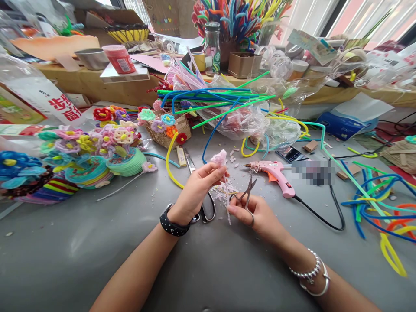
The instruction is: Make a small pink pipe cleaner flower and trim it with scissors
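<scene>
Grey tabletop lies bare on the near side; pipe-cleaner heaps and a glue gun hem the far side. Left hand pinches a pink fluffy tuft above fallen clippings. Right hand grips small scissors, blades parted, just beside it. Trimming seems partly done, the tuft shaggy.

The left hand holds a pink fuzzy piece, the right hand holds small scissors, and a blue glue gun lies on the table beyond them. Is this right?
Not quite: in the head view the glue gun is pink, not blue. The left hand does hold the pink fuzzy piece, the right hand the small scissors, and the gun lies on the table.
</scene>
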Available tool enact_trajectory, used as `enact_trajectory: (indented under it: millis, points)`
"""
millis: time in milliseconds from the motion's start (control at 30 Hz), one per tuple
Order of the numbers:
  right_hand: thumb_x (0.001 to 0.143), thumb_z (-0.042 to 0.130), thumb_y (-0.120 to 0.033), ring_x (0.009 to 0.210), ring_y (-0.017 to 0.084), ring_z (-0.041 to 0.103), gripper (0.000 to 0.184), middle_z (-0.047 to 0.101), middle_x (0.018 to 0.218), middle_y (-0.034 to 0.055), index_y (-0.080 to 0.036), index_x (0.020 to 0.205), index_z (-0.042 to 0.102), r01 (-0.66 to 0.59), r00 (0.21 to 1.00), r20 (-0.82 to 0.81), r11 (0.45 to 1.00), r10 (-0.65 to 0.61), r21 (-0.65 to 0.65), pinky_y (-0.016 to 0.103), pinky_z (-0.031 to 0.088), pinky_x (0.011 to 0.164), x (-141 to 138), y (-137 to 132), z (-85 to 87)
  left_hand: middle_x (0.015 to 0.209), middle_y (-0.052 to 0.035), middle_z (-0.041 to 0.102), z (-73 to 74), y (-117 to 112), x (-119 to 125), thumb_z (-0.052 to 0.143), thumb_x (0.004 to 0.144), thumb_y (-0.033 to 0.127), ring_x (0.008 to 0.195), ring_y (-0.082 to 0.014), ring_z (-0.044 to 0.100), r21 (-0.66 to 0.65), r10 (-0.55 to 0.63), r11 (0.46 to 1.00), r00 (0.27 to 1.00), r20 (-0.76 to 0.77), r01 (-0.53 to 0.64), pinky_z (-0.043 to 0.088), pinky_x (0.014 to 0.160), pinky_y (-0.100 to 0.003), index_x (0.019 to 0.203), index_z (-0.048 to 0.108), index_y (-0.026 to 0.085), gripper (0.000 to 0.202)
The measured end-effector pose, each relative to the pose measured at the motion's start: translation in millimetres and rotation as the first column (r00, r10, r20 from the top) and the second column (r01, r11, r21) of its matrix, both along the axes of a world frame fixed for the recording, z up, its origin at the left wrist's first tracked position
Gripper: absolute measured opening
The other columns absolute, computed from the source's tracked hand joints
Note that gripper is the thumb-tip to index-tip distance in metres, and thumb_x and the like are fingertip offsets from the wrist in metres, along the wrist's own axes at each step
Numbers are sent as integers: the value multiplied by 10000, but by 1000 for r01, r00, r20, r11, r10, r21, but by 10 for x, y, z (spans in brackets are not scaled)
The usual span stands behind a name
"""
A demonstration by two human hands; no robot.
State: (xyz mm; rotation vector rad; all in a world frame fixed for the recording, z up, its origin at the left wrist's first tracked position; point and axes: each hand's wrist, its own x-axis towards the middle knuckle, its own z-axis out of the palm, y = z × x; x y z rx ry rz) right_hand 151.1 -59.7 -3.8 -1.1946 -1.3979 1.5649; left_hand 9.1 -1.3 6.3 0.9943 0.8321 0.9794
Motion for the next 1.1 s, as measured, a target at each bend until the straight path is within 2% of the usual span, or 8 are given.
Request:
enact_trajectory:
  millis: [167, 267, 400, 567, 733, 867, 967, 1100]
  points:
    - [718, 557, -362, 534, 79, 315, 239, 366, 568, -46, -159, 636, 462, 95, 995, 1, 995, -95, 36, 205, 265, 497, 23, 3, -61, 729, 16, 574, 18, -32, 10, 615, 687, 254, 675, -81, 516, 18, -98, 995, 993, -62, 99, 374, 668, -208, 749, 608, 176, 100]
    - [730, 548, -364, 540, 78, 317, 240, 371, 583, -42, -157, 643, 465, 103, 995, -1, 993, -103, 50, 203, 265, 504, 33, 7, -85, 781, 2, 594, 27, -47, 15, 627, 675, 237, 705, -93, 543, 6, -138, 990, 987, -80, 139, 389, 682, -214, 768, 612, 173, 114]
    - [756, 490, -445, 519, 77, 298, 315, 354, 571, -37, -149, 650, 485, 89, 993, 67, 992, -95, 89, 206, 257, 490, 39, -1, -76, 745, 6, 588, 31, -42, 3, 633, 668, 239, 662, -81, 534, 15, -133, 991, 988, -80, 135, 396, 650, -205, 743, 609, 162, 110]
    - [706, 463, -588, 523, 88, 294, 456, 344, 549, -29, -151, 579, 451, 52, 979, 184, 980, -88, 193, 214, 236, 475, 54, -23, -102, 702, 12, 567, 31, -33, -6, 648, 649, 230, 633, -72, 516, 24, -161, 986, 982, -100, 165, 404, 626, -198, 712, 587, 141, 125]
    - [681, 472, -619, 495, 82, 288, 484, 350, 514, -36, -154, 551, 433, 45, 942, 313, 970, -121, 238, 214, 221, 458, 65, -23, -145, 633, 32, 563, 38, -35, 2, 654, 640, 204, 597, -65, 529, 36, -201, 978, 976, -88, 205, 411, 604, -193, 745, 547, 147, 160]
    - [666, 425, -675, 501, 85, 293, 536, 351, 518, -32, -156, 532, 407, 10, 940, 328, 971, -90, 240, 215, 233, 463, 66, -5, -136, 589, 48, 569, 43, -38, 8, 657, 640, 183, 593, -73, 561, 9, -197, 980, 978, -64, 198, 414, 599, -194, 812, 478, 162, 249]
    - [645, 375, -723, 505, 89, 300, 580, 359, 521, -26, -156, 526, 401, -20, 945, 320, 969, -62, 245, 219, 250, 474, 65, -2, -126, 590, 49, 574, 48, -41, 11, 651, 646, 170, 582, -68, 561, -1, -204, 979, 977, -59, 204, 407, 580, -187, 781, 439, 160, 252]
    - [644, 358, -734, 509, 92, 301, 593, 362, 531, -21, -154, 534, 413, -37, 946, 322, 966, -49, 255, 222, 251, 480, 65, -5, -136, 591, 49, 576, 49, -45, 17, 637, 660, 162, 560, -62, 552, -1, -272, 962, 962, -35, 272, 405, 561, -187, 741, 396, 167, 254]
